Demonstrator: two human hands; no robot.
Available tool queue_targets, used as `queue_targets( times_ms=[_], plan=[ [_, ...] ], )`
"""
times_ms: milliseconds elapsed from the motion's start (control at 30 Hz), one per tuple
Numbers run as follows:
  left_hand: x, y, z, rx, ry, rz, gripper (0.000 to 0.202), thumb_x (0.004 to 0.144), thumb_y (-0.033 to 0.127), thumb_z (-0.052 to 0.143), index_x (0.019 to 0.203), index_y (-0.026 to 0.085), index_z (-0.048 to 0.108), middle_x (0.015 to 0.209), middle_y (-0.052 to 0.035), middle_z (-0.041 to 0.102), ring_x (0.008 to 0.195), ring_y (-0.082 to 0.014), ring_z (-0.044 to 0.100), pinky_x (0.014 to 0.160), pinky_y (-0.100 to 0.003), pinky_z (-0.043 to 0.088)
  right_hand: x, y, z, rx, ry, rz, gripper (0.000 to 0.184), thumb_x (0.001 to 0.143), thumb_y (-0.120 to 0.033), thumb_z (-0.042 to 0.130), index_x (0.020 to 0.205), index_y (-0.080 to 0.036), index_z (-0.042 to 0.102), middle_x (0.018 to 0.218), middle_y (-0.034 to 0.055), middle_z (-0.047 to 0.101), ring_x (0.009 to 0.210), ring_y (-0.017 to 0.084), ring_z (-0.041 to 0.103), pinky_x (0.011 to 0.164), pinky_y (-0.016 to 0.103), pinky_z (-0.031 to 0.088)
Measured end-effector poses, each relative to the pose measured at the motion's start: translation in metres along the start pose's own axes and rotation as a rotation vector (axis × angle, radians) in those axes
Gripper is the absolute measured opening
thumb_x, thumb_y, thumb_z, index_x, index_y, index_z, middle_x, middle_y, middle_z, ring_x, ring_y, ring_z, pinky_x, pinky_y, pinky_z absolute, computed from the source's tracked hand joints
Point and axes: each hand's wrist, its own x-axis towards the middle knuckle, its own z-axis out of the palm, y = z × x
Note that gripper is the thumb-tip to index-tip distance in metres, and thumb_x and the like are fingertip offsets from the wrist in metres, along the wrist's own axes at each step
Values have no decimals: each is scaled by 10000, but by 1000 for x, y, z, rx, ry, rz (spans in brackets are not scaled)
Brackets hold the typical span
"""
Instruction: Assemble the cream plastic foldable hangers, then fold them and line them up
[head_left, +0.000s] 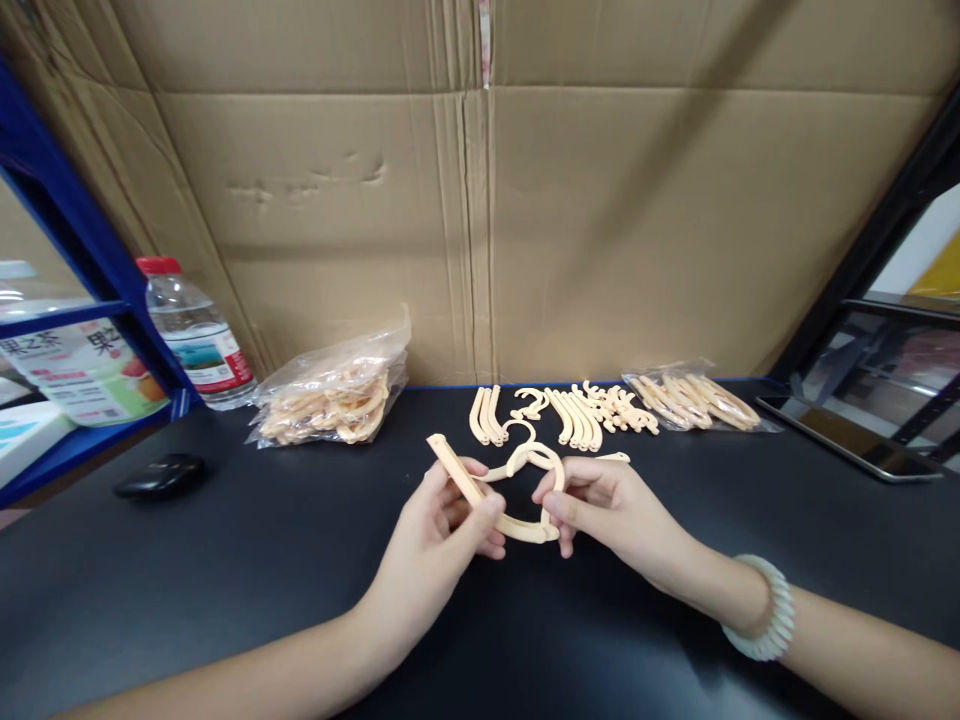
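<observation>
My left hand (454,525) is closed around a beige plastic hanger arm (456,470), a slim grooved strip held tilted, its upper end sticking out at the left. A second strip runs from that hand toward the right and meets a curved hanger hook (556,470). Thumb and fingers of my right hand (600,500) pinch this hook near its joint with the strip. Just behind, a hanger (517,428) of the same beige plastic lies on the black table (480,640), partly hidden by my hands and the held parts.
Loose curved arms (489,415), more arms (576,420) and small hooks (619,408) lie behind my hands. Bagged parts (330,400) sit left, another bag (694,398) right. A mouse (160,476), water bottle (199,335) and tablet (847,437) stand or lie near the sides, before a cardboard wall (337,200).
</observation>
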Motion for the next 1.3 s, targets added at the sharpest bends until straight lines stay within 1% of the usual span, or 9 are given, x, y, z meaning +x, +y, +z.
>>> queue_targets(
  times_ms=[167, 267, 333, 467, 567, 700, 1033, 1200, 1300],
  plan=[
    [-2, -1, 5, -6, -195, -105, 348, 693, 329, 791, 892, 145, 572, 732, -23, 682, 583, -122, 642, 524, -208, 537, -2, 1, 5, 78, -59, 20, 264, 790, -390, 710, 845, -149, 616, 694, 4, 651, 534, 91, 601, 537, 232, 536],
    [-1, -1, 4, -16, -187, -113, 288, 687, 320, 802, 813, 122, 634, 672, -13, 667, 601, -113, 641, 577, -198, 541, -1, -2, -1, 14, -66, -16, 283, 854, -434, 627, 887, -153, 627, 729, 26, 666, 567, 109, 618, 569, 260, 541],
    [-1, -1, 2, -25, -138, -131, 282, 675, 309, 816, 827, 121, 670, 707, -18, 679, 628, -113, 649, 615, -200, 547, 3, -6, -13, -174, 2, -122, 298, 908, -441, 543, 916, -161, 647, 735, 32, 660, 585, 123, 616, 575, 274, 527],
    [0, -3, 0, -43, -83, -162, 251, 699, 303, 808, 855, 130, 717, 785, -36, 702, 703, -127, 669, 706, -216, 563, 19, -12, -50, -850, 199, -474, 165, 915, -308, 553, 910, -198, 676, 830, 56, 678, 782, 186, 620, 743, 345, 497],
    [1, -5, 0, -58, -73, -151, 234, 706, 301, 806, 856, 137, 732, 823, -39, 704, 762, -140, 673, 748, -228, 570, 33, -9, -71, -1213, 143, -569, 126, 893, -220, 567, 918, -179, 683, 878, 81, 669, 884, 227, 586, 841, 397, 467],
    [3, -5, 2, -55, -56, -150, 241, 687, 298, 816, 838, 130, 733, 806, -40, 702, 750, -150, 676, 739, -247, 579, 45, 3, -77, -1417, 29, -542, 172, 891, -171, 540, 949, -152, 701, 934, 115, 658, 942, 249, 566, 835, 404, 483],
    [3, -3, 4, -39, -78, -129, 225, 703, 299, 802, 830, 133, 720, 794, -34, 698, 727, -143, 673, 721, -241, 564, 52, 9, -75, -1297, 39, -493, 180, 884, -94, 508, 828, -156, 667, 895, 85, 685, 918, 229, 590, 860, 405, 477],
    [3, -2, 2, -51, -111, -145, 213, 715, 288, 797, 830, 131, 710, 792, -33, 689, 723, -135, 664, 729, -241, 548, 46, 0, -77, -918, 281, -378, 173, 918, -195, 473, 952, -168, 640, 775, 49, 680, 711, 182, 643, 710, 353, 514],
    [3, 1, 0, -71, -128, -176, 224, 703, 285, 805, 834, 131, 707, 803, -37, 687, 735, -138, 659, 752, -257, 540, 37, -8, -71, -587, 337, -322, 223, 916, -337, 516, 1004, -162, 624, 742, 44, 668, 672, 173, 663, 652, 326, 538]
  ],
)
